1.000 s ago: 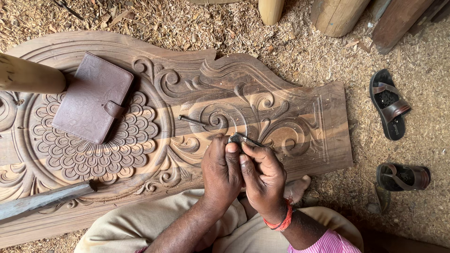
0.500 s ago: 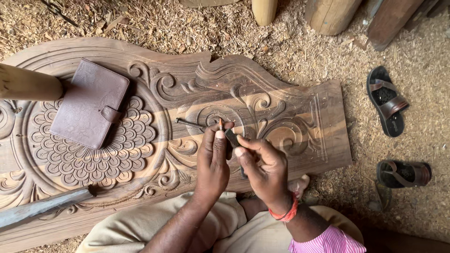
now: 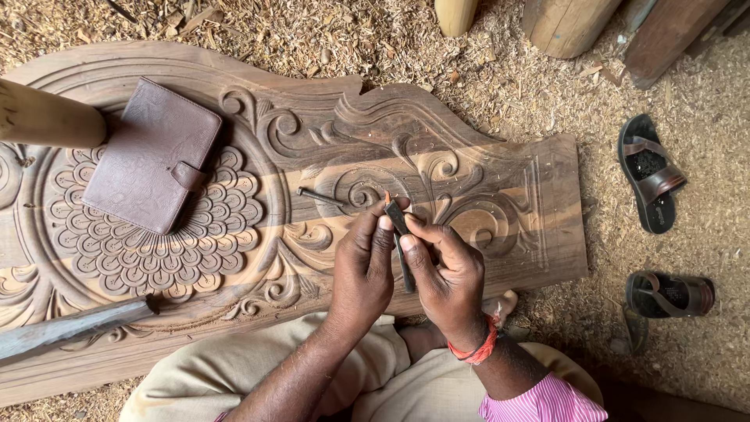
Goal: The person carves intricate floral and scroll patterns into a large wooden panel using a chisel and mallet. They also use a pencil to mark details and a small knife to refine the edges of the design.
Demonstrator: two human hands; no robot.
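A large carved wooden panel (image 3: 500,172) with scrolls and a petal rosette lies on the sawdust-covered ground. Both hands meet over its lower middle. My left hand (image 3: 363,270) and my right hand (image 3: 445,273) together hold a thin dark carving tool (image 3: 400,234), its tip pointing up and raised off the wood. A red thread band circles my right wrist. A second thin metal tool (image 3: 320,195) lies on the panel just left of the hands.
A brown leather case (image 3: 148,160) rests on the rosette. A wooden mallet handle (image 3: 47,117) enters at left, a flat metal blade (image 3: 70,328) lies at lower left. Two sandals (image 3: 648,172) (image 3: 668,293) sit right of the panel. Wooden posts (image 3: 562,23) stand at top.
The hands lifted the tool from the carved scroll and turned it upright between the fingers; both hands shifted slightly toward the body.
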